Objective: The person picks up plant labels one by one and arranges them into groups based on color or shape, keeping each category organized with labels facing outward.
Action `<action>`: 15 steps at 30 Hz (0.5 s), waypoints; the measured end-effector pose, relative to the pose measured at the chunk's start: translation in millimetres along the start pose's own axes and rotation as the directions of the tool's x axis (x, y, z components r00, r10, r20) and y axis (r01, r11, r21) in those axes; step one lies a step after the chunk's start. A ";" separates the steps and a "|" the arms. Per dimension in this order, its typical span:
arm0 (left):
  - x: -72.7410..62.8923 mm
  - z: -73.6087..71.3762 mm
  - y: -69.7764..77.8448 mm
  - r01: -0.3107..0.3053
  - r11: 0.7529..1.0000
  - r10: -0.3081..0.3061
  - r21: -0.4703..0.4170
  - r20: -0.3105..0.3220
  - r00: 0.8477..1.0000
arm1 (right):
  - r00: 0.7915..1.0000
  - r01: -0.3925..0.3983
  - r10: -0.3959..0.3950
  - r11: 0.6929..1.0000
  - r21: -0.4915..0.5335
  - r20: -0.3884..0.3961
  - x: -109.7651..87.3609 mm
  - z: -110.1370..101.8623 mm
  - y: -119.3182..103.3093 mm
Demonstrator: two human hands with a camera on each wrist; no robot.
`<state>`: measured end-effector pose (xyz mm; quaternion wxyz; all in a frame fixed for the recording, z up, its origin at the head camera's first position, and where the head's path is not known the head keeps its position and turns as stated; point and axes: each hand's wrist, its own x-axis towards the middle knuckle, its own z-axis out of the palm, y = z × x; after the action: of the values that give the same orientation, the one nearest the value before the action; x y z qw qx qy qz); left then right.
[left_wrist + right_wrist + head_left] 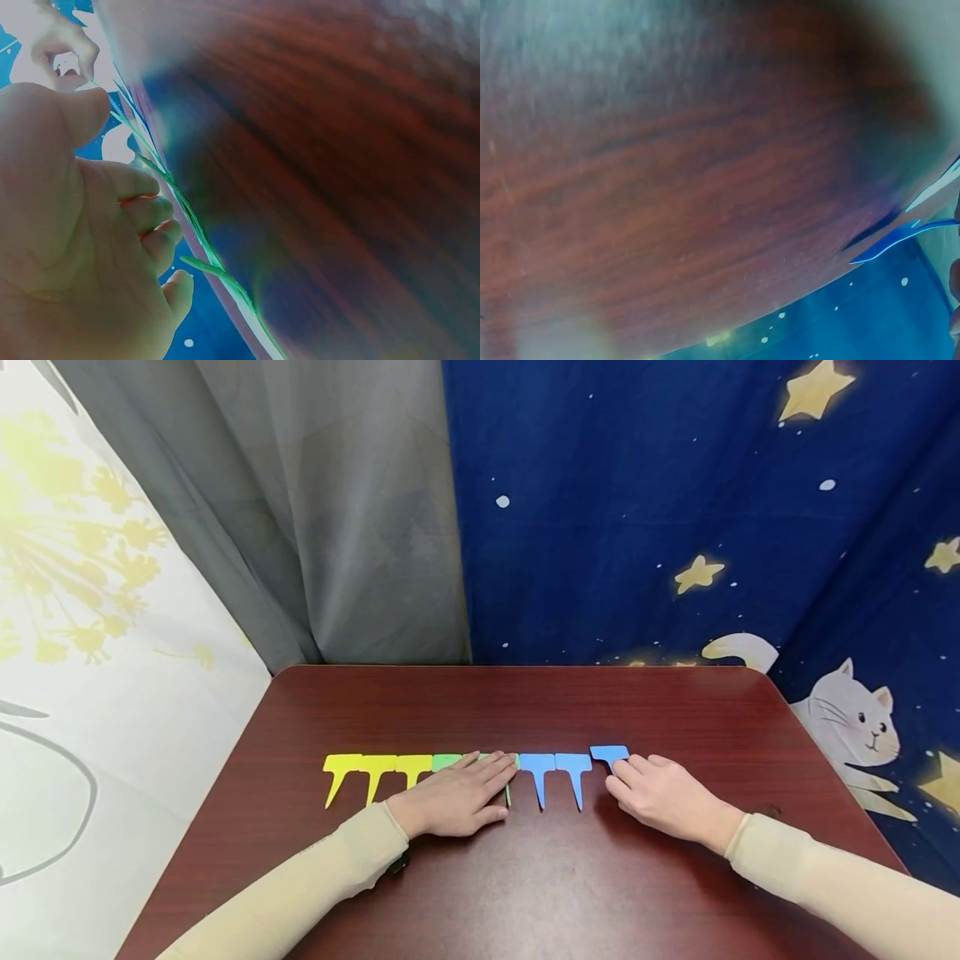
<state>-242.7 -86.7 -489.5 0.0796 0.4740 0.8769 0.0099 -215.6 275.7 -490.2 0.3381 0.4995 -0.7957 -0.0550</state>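
Observation:
T-shaped plant labels lie in a row on the table: yellow labels point(342, 762) at the left, green labels point(446, 762) in the middle, two blue labels point(537, 763) at the right. My left hand point(459, 795) rests over the green labels with fingers extended, hiding most of them. At the right end of the row, my right hand point(667, 799) pinches a third blue label point(609, 752) by its stem. This label sits slightly higher than the row, apart from its neighbour. In the right wrist view, the held blue label point(892, 241) looks raised off the table.
The dark red wooden table point(525, 893) has a far edge beside hanging curtains. A grey curtain point(360, 510) and a blue starry curtain point(600, 527) hang behind it. A dark small object point(400, 862) shows under the left wrist.

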 end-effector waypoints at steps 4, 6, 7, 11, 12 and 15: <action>-0.7 0.1 0.1 -0.001 1.000 0.001 -0.006 -0.004 1.000 | 1.000 -0.010 0.010 0.999 0.031 0.026 -2.3 2.3 -4.9; -1.1 0.0 0.3 0.001 1.000 -0.001 -0.005 -0.002 1.000 | 0.999 -0.016 0.015 0.999 0.046 0.034 -3.0 3.1 -6.1; -1.1 0.2 0.2 0.001 1.000 -0.001 -0.005 -0.003 1.000 | 0.999 -0.016 0.014 0.999 0.051 0.035 -3.2 3.2 -6.5; -0.9 0.6 0.0 0.005 1.000 -0.005 -0.006 0.000 1.000 | 0.999 -0.013 0.010 0.998 0.065 0.035 -4.4 3.4 -8.1; -0.8 0.5 0.0 0.006 1.000 -0.006 -0.006 0.000 1.000 | 0.999 -0.012 0.010 0.998 0.068 0.035 -4.7 3.3 -8.5; -0.6 0.0 0.1 0.007 1.000 -0.007 -0.004 0.006 1.000 | 0.999 -0.015 0.012 0.997 0.076 0.041 -5.5 2.7 -9.6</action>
<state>-242.2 -87.2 -489.4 0.0832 0.4705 0.8784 0.0099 -208.5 274.9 -499.1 0.3031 0.5053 -0.8073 -0.0322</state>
